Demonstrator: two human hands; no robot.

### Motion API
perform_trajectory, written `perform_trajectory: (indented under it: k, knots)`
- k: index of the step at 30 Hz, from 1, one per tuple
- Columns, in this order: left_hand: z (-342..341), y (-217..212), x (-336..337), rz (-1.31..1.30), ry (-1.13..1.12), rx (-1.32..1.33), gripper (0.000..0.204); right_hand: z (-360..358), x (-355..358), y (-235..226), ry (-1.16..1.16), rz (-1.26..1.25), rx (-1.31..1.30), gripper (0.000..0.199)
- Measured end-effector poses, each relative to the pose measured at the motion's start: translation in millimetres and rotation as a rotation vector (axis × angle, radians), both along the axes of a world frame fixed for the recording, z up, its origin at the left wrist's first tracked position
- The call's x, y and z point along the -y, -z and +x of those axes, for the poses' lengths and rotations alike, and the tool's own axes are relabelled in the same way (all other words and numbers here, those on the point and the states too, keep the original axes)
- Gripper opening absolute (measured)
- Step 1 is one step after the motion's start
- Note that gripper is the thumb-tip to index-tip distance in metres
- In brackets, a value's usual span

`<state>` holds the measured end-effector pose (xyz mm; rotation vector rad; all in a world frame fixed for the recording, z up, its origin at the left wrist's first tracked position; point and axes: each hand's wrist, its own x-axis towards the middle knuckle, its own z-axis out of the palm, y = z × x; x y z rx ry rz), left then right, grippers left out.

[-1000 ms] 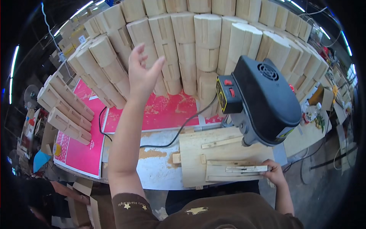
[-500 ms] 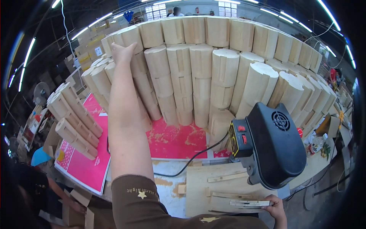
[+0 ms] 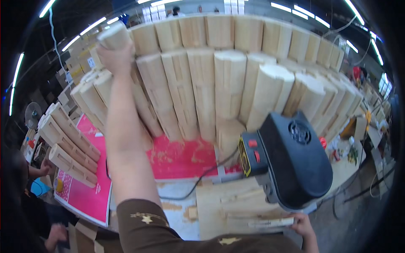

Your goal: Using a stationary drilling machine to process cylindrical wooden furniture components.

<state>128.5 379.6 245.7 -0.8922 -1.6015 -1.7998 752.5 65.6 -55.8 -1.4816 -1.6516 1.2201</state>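
My left arm stretches far out to the upper left. There my left hand [image 3: 116, 58] is closed round a pale wooden cylinder [image 3: 114, 35], which tilts at the left end of the top row of stacked wooden cylinders [image 3: 219, 31]. Low on the right, my right hand [image 3: 303, 224] grips the end of a flat, narrow wooden strip [image 3: 270, 222], held over a plywood board [image 3: 211, 211]. A black machine [image 3: 297, 160] with a round vent and red switches stands just above that hand.
Stacked cylinders curve round the far side of the bench. More cylinder stacks [image 3: 69, 139] stand on pink printed sheets [image 3: 90, 192] at the left. A black cable [image 3: 202, 175] crosses the bench. Another person's hand [image 3: 56, 234] is beside a cardboard box [image 3: 86, 238] at lower left.
My left hand has closed round the end cylinder and tilted it up and leftward. My right hand still grips the strip. The view has shifted, and the other person's hands have moved.
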Motion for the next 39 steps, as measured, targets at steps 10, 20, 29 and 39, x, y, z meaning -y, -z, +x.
perform_trajectory:
  k: [10,20,29,39]
  knots:
    - [120.5,82.3,218.4,-0.186,0.686,-0.262,0.093,-17.8,-17.5,-27.2,-0.117,0.046,-0.046,0.023]
    - [251.5,205.2,349.5,-1.126,0.917,-0.469,0.072,-14.5,-55.5,-12.3,-0.240,0.090,0.035,0.029]
    - [273.9,241.7,348.0,-1.321,0.970,-0.382,0.074,-16.5,-83.2,-9.5,-0.401,0.142,-0.089,0.027]
    - [324.3,276.3,335.4,-0.784,1.103,-0.280,0.079,-20.3,-73.7,-6.7,-0.382,0.117,-0.116,0.028]
